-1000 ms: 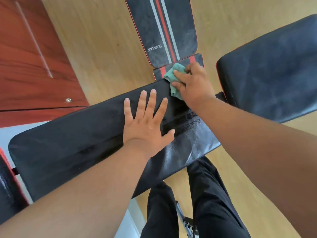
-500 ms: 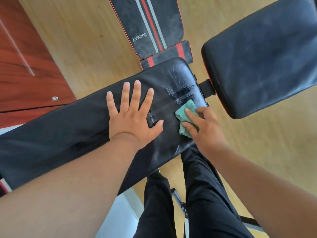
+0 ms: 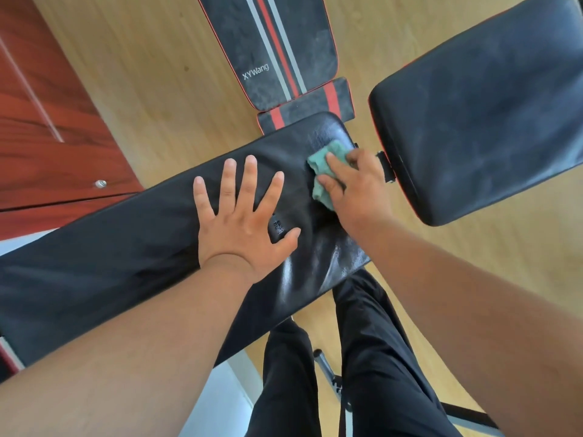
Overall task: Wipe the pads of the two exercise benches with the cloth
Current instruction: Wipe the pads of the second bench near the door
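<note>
Left hand (image 3: 243,222) flat, fingers spread wide on the long black pad (image 3: 94,263); right hand (image 3: 353,187) presses one green cloth (image 3: 321,167) onto that pad just beside it. Four pads show, one cloth

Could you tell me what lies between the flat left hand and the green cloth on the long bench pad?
In the head view, only bare black pad separates the left hand from the green cloth, which the right hand grips.

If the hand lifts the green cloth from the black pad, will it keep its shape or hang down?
The green cloth is bunched in soft folds under the right hand, so it would probably droop. It looks thin, likely light. On the shiny long pad it probably slides easily.
</note>
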